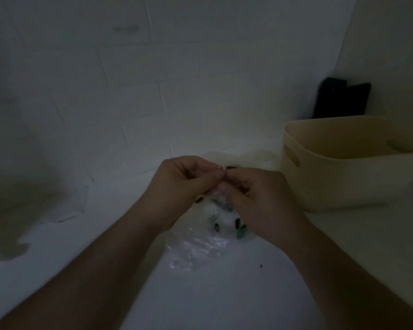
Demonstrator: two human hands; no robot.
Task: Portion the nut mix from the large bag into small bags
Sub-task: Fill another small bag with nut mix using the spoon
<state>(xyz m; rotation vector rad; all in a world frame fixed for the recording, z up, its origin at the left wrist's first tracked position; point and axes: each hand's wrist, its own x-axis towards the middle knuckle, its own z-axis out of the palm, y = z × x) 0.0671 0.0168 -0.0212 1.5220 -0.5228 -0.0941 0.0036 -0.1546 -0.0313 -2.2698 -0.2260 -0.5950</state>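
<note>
In the dim head view, a small clear plastic bag [215, 217] with dark and green nut pieces inside hangs over the white table [200, 294]. My left hand [181, 184] and my right hand [255, 198] meet at its top, fingers curled, pinching the bag's mouth between them. The bag's lower part crumples onto the table below my wrists. Behind my hands lies a larger pale plastic bag [248, 158], partly hidden. Its contents cannot be made out in the low light.
A cream plastic basket [343, 167] with a handle slot stands at the right, close to my right hand. A black object [341, 98] leans against the wall behind it. Clear plastic sheets [69, 208] lie at the left. A dark crumb [261, 266] sits on the table.
</note>
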